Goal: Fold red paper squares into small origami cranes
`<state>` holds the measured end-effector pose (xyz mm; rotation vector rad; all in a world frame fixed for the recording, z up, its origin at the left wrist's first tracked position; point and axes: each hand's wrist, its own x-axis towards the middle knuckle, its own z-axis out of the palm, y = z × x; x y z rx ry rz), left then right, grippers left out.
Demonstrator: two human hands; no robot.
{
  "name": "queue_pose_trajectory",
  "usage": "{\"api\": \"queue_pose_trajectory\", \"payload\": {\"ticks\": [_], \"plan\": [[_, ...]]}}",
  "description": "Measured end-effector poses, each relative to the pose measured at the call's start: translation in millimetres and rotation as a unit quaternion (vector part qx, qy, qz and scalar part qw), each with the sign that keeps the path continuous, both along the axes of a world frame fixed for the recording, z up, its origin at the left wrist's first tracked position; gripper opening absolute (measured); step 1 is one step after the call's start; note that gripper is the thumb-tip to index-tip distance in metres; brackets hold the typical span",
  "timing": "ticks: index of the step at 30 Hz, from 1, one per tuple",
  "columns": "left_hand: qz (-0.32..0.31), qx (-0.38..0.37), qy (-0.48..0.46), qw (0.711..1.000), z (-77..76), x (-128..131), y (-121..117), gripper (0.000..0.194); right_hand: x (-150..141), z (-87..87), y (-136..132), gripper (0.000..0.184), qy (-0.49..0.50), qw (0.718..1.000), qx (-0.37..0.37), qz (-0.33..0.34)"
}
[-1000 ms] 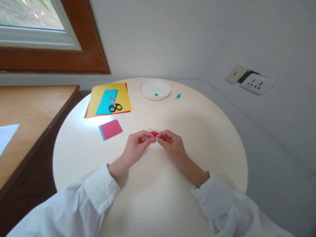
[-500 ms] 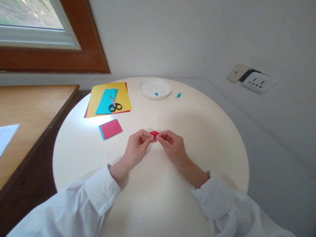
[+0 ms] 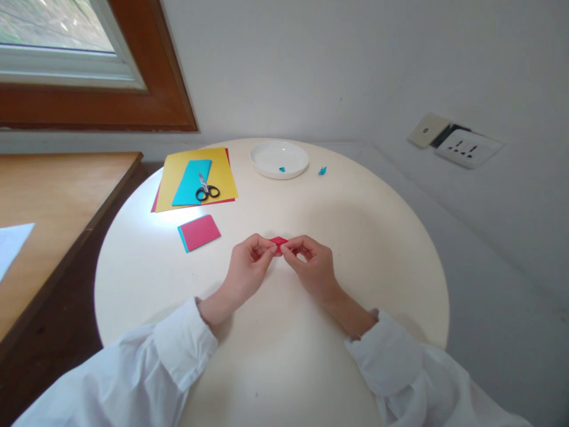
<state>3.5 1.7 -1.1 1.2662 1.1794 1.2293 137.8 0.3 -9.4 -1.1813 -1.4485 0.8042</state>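
A small piece of folded red paper (image 3: 279,241) is pinched between my two hands near the middle of the round table. My left hand (image 3: 250,259) grips its left side between thumb and forefinger. On the right side, the thumb and fingertips of my right hand (image 3: 312,262) press on it. My fingertips cover parts of the paper, so its full shape is hidden. To the left of my left hand lies a small stack of red and blue paper (image 3: 201,232).
Black-handled scissors (image 3: 207,191) rest on a blue paper (image 3: 186,185) over yellow (image 3: 224,178) and red sheets. A white plate (image 3: 262,163) holds a tiny blue piece; a blue folded paper (image 3: 322,171) lies beside it. A wall socket (image 3: 464,146) is at right.
The lower part of the red paper between my fingertips looks slightly different in shape. Both hands stay in nearly the same place, still pinching it.
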Motion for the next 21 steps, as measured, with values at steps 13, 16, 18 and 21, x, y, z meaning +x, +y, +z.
{"api": "queue_pose_trajectory", "payload": {"ticks": [13, 16, 18, 21], "plan": [[-0.004, 0.009, -0.003, 1.000, 5.4, -0.5, -0.4, 0.004, 3.3, 1.8, 2.9, 0.005, -0.008, 0.999, 0.022, 0.032], [-0.002, 0.001, -0.016, 1.000, 4.1, -0.3, -0.4, 0.005, 2.4, 1.1, 2.9, 0.006, -0.011, 0.999, 0.036, 0.038], [0.006, 0.000, -0.011, 1.000, 2.9, -0.5, -0.2, 0.005, 1.4, 0.3, 2.8, 0.006, -0.009, 0.998, 0.043, 0.040], [0.015, 0.008, 0.003, 1.000, 2.3, -0.8, 0.3, 0.006, 0.2, -0.6, 2.3, 0.007, -0.014, 0.998, 0.051, 0.040]]}}
